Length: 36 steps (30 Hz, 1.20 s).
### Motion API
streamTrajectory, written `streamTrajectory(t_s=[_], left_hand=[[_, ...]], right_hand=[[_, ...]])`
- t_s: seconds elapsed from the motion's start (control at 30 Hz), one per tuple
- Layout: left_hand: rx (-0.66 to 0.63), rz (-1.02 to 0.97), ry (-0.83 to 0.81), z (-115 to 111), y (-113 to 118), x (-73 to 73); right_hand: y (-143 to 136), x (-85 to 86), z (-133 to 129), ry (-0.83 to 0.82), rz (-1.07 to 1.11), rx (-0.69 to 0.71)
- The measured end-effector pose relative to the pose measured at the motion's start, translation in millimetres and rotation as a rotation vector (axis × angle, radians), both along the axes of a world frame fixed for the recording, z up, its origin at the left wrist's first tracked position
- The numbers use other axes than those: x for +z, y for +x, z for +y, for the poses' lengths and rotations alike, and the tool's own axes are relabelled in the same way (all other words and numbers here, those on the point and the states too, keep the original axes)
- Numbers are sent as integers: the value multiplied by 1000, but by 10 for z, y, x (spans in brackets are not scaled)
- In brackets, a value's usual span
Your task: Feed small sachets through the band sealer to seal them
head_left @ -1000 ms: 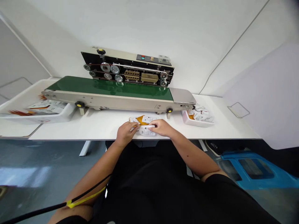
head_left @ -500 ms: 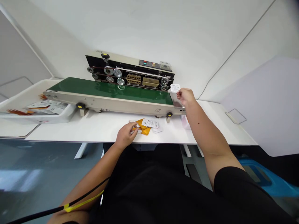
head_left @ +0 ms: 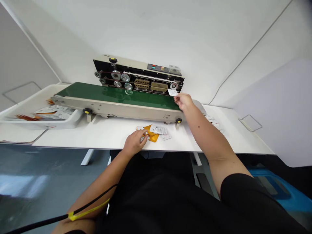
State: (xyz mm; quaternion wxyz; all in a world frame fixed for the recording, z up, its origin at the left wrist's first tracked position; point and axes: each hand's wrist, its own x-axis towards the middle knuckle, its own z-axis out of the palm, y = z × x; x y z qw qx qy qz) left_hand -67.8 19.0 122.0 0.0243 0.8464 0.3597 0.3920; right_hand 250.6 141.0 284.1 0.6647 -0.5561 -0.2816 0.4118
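Observation:
A small white packet [head_left: 172,92] is pinched in my right hand [head_left: 184,101], its upper edge at the right-hand rollers of the sealing machine [head_left: 138,78]. Below it runs the green conveyor belt [head_left: 117,96]. My left hand [head_left: 134,141] rests at the left side of a small pile of orange packets [head_left: 154,137] and white printed packets [head_left: 158,130] near the table's front edge. Its fingers are bent over the pile; whether they grip a packet is hard to make out.
At the left end of the belt stands a white bin [head_left: 78,118] with white and orange packets inside. More white packets [head_left: 214,122] lie right of the machine, partly behind my right forearm. A blue container [head_left: 287,191] is low at the right.
My right hand has moved left with the white packet, from beside the machine's right end to its rollers. My left hand has barely moved. The view has shifted slightly.

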Motion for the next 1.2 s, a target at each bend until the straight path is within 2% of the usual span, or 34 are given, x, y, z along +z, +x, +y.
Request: streamTrajectory(t_s=[0.23,0.3,0.5,0.57,0.67,0.73,0.8,0.83,0.93,1.0,1.07,1.2], left_hand=[[-5,8,-1,-7,5,0],[-11,-2,11,-4,7,-8],[-9,1,-2,-11,19,-5],[-29,2,3,-3,18,10],[-72,19,11,34,12,36],[-62,36,4,71,13,46],[-6,40,-21,114,29,45],[31,42,-43,135,44,41],[114,102,-150,178,102,33],[138,192,-244,185,135,44],[146,277,-326,174,153,66],[157,278,-353,136,152,108]], right_hand=[[239,27,-116,-17,-81,-255],[227,27,-98,-49,-58,-241],[-52,31,38,-83,-38,-35],[-104,30,0,-79,-140,3],[-155,-36,-245,69,-458,-130],[-233,-172,-533,225,-644,-250],[-371,-406,-869,324,-772,-231],[-455,-555,-1031,345,-838,-158],[-700,-1052,-1389,345,-1084,225],[-811,-1338,-1484,322,-1236,395],[-871,-1532,-1484,245,-1345,469],[-881,-1671,-1384,118,-1400,449]])
